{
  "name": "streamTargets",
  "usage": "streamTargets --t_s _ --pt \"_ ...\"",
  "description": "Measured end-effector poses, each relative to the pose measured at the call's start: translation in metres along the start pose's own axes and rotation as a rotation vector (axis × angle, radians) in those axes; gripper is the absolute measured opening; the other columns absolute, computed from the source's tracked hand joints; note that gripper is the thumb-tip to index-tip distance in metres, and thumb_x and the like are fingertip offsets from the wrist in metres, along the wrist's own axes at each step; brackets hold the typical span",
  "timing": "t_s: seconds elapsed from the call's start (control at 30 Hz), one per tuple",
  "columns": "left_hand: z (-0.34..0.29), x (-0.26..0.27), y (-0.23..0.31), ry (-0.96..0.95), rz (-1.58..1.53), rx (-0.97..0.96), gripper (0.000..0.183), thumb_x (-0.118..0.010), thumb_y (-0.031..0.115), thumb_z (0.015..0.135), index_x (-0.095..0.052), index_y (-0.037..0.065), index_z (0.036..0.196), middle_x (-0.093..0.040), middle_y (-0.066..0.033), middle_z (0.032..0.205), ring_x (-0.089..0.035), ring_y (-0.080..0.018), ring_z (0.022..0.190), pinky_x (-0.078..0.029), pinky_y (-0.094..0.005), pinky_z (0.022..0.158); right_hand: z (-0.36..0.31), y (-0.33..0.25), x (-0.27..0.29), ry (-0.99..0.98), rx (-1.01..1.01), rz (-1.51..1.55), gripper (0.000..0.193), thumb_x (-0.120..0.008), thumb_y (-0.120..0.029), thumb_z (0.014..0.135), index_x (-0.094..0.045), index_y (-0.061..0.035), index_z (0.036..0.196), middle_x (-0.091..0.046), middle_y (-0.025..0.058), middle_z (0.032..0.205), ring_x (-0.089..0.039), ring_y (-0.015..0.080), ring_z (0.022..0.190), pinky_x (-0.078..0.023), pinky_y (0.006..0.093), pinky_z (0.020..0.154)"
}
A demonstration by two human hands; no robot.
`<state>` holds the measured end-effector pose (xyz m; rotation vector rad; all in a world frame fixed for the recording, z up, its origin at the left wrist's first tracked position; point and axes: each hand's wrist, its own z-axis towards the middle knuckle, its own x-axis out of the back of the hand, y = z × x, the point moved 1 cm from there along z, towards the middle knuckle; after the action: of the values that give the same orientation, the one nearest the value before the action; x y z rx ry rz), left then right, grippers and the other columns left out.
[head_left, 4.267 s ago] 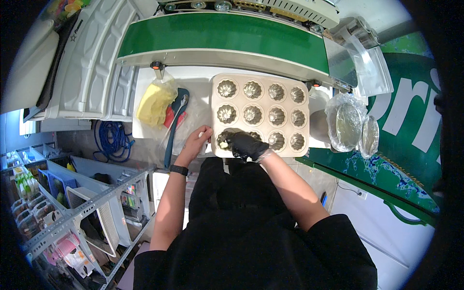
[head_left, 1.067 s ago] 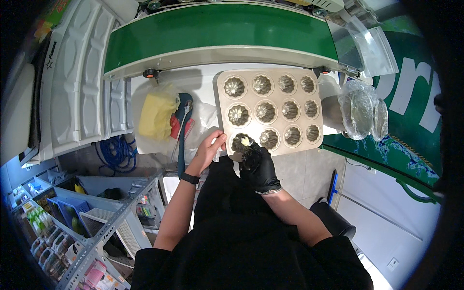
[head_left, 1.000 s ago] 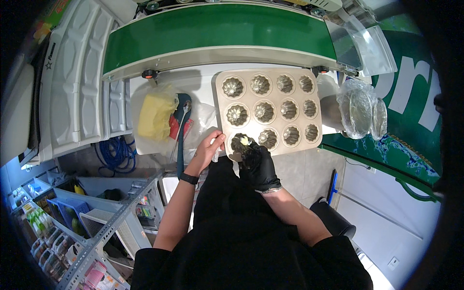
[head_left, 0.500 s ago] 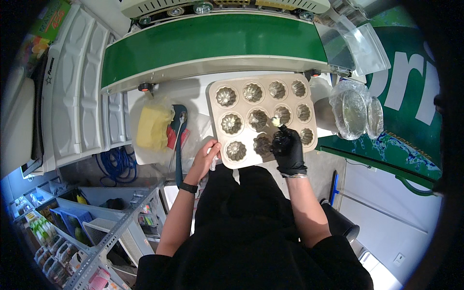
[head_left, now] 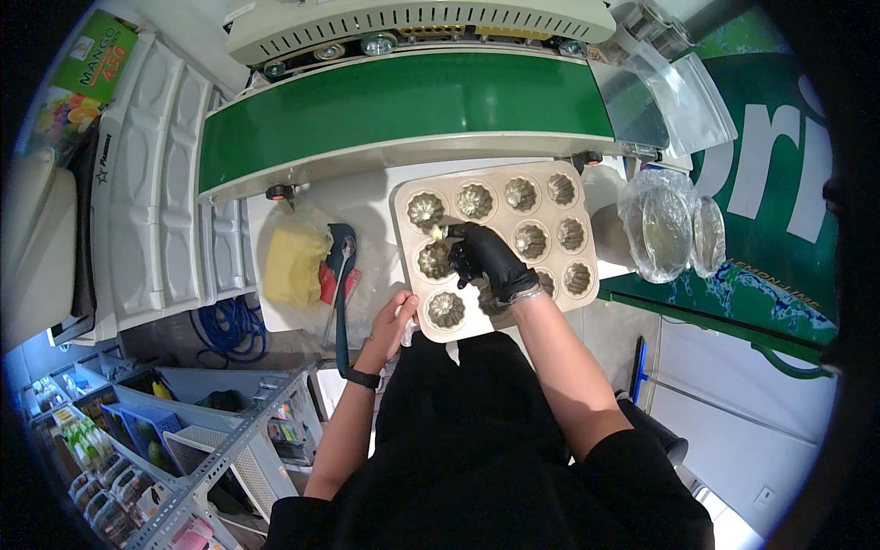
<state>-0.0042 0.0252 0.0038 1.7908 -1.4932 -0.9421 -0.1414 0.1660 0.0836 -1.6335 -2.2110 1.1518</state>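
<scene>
the fingers [head_left: 457, 233] of the right hand [head_left: 495, 263], in a black glove, reach over the left part of a beige pan [head_left: 474, 323]. a small pale yellow lump [head_left: 437, 233] sits at the tip of the foremost one, between the far-left cup and the cup just nearer; the others curl beneath, and i cannot tell whether the lump is pinched or only stuck there. the bare left hand [head_left: 394, 316] grips the pan's near left corner, thumb on top, with a dark band [head_left: 364, 378] around its wrist.

the pan has fluted metallic cups in rows of four, some hidden behind the glove (the right forearm crosses its near edge). its far part is over the white tabletop [head_left: 362, 206], and its near edge comes close to the person's lap. left of the pan, a yellow block [head_left: 293, 266] lies in crumpled clear wrap, beside a dark blue spatula [head_left: 342, 323], a metal spoon [head_left: 338, 282] and a red flat piece [head_left: 328, 285]. right of the pan are containers [head_left: 666, 225] covered in clear film. a green-fronted machine [head_left: 403, 119] stands behind it all.
</scene>
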Motion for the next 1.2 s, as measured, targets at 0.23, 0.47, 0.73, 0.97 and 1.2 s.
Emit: streamTargets --t_s 0.23,0.47,0.73,0.97,1.2 --pt "0.0 0.0 0.004 -0.025 0.039 -0.052 0.021 -0.042 0.022 0.084 -0.048 0.002 0.084 -0.045 -0.0009 0.066 -0.043 -0.0074 0.066 -0.035 -0.02 0.064 0.028 0.012 0.0 -0.058 -0.148 -0.311 0.031 -0.031 -0.029 0.083 -0.046 -0.0016 0.087 -0.051 0.0112 0.054 -0.049 0.0171 0.039 -0.037 0.0278 0.033" --pt "-0.001 0.002 0.0 -0.022 0.042 -0.031 0.021 -0.041 0.021 0.085 -0.047 0.002 0.082 -0.045 -0.001 0.065 -0.043 -0.0076 0.064 -0.035 -0.0202 0.064 0.011 0.006 -0.013 -0.202 0.531 -1.699 0.019 -0.045 -0.016 0.068 -0.059 -0.0032 0.067 -0.058 0.0142 0.068 -0.058 0.027 0.065 -0.046 0.035 0.058" --pt "-0.001 -0.001 0.004 -0.009 0.044 -0.084 0.02 -0.042 0.021 0.084 -0.048 0.002 0.081 -0.045 -0.0008 0.065 -0.043 -0.0077 0.065 -0.035 -0.0201 0.064 0.018 0.005 -0.009 -0.271 0.296 -1.665 0.022 -0.043 -0.019 0.069 -0.058 -0.003 0.069 -0.058 0.0145 0.071 -0.057 0.0272 0.07 -0.044 0.036 0.066" --pt "-0.003 -0.002 0.006 0.013 0.085 -0.14 0.019 -0.042 0.021 0.085 -0.048 0.002 0.083 -0.045 0.0004 0.068 -0.042 -0.0062 0.067 -0.035 -0.0192 0.064 0.016 0.009 -0.015 -0.032 0.786 -1.693 0.016 -0.046 -0.015 0.067 -0.058 -0.0042 0.067 -0.056 0.0139 0.066 -0.057 0.0258 0.065 -0.045 0.0347 0.057" --pt "-0.001 -0.002 0.005 -0.01 0.105 -0.131 0.019 -0.041 0.02 0.085 -0.048 0.003 0.083 -0.043 0.0024 0.072 -0.04 -0.005 0.069 -0.034 -0.0184 0.064 0.035 0.023 -0.006 -0.422 0.617 -1.903 0.017 -0.051 -0.014 0.063 -0.06 -0.0014 0.069 -0.058 0.0157 0.071 -0.057 0.0266 0.072 -0.045 0.0344 0.065"
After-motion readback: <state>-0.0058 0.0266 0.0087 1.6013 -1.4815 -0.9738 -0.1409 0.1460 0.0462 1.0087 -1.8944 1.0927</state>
